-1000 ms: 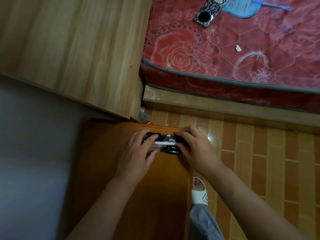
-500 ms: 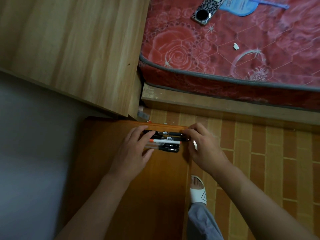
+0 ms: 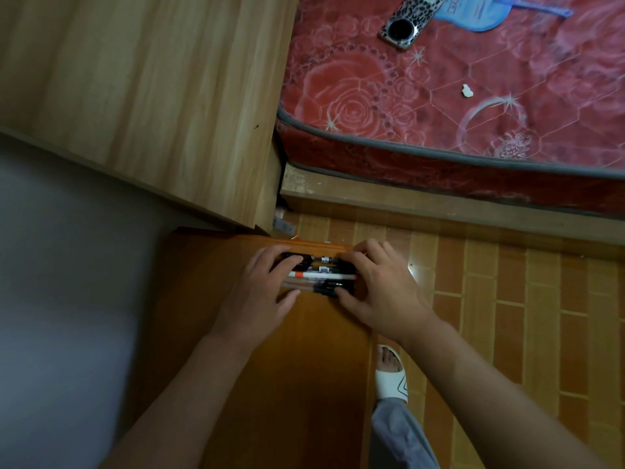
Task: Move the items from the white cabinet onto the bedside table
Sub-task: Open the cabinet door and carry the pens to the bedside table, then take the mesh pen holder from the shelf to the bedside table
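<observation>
A bundle of several pens and markers [image 3: 319, 274], black ones and a white one with an orange band, lies side by side at the far edge of the orange-brown bedside table [image 3: 270, 367]. My left hand [image 3: 257, 292] rests on the bundle's left ends, fingers curled over them. My right hand [image 3: 382, 286] clasps the right ends, thumb under the lowest pen. Both hands press the pens together from either side. The white cabinet is out of view.
A light wooden headboard panel [image 3: 152, 96] rises at the upper left. A red flowered mattress [image 3: 456, 106] holds a leopard-print phone [image 3: 411, 20] and a blue fan [image 3: 473, 11]. Brick-patterned floor [image 3: 524, 316] and my slippered foot [image 3: 390, 374] lie to the right.
My right hand, which had drawn slightly off the pens half a second ago, has closed back onto their right ends. The left hand stays on the left ends.
</observation>
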Action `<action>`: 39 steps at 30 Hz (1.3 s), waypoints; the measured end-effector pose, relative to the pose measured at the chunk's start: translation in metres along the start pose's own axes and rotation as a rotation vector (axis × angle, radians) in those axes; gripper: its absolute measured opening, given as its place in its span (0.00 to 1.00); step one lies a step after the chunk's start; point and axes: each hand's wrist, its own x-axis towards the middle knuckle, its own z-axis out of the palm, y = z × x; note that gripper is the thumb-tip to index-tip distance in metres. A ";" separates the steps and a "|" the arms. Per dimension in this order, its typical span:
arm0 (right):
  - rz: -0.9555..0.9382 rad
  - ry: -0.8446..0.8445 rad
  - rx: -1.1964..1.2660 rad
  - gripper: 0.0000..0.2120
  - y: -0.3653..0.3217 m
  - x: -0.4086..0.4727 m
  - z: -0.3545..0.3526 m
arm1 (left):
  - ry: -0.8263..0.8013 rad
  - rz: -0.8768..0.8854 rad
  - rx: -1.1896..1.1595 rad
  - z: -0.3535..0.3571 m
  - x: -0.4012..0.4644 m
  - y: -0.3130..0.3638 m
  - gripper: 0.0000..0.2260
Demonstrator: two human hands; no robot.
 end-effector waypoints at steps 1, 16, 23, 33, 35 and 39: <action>-0.005 -0.013 -0.012 0.27 -0.001 -0.001 0.000 | -0.002 0.000 0.003 -0.001 0.000 -0.001 0.27; -0.005 -0.020 -0.063 0.30 0.006 0.001 -0.003 | 0.037 -0.026 -0.028 0.004 0.003 0.005 0.26; -0.011 -0.038 -0.049 0.33 0.005 0.000 -0.003 | 0.026 -0.052 -0.027 0.003 -0.001 0.005 0.29; -0.020 -0.064 -0.059 0.32 0.002 -0.003 -0.029 | 0.033 -0.051 0.016 -0.025 -0.004 0.021 0.27; -0.020 -0.056 -0.065 0.32 0.001 -0.005 -0.041 | 0.037 -0.058 0.024 -0.036 -0.007 0.028 0.27; -0.020 -0.049 -0.089 0.33 -0.001 -0.010 -0.073 | 0.029 -0.047 0.083 -0.065 -0.010 0.047 0.28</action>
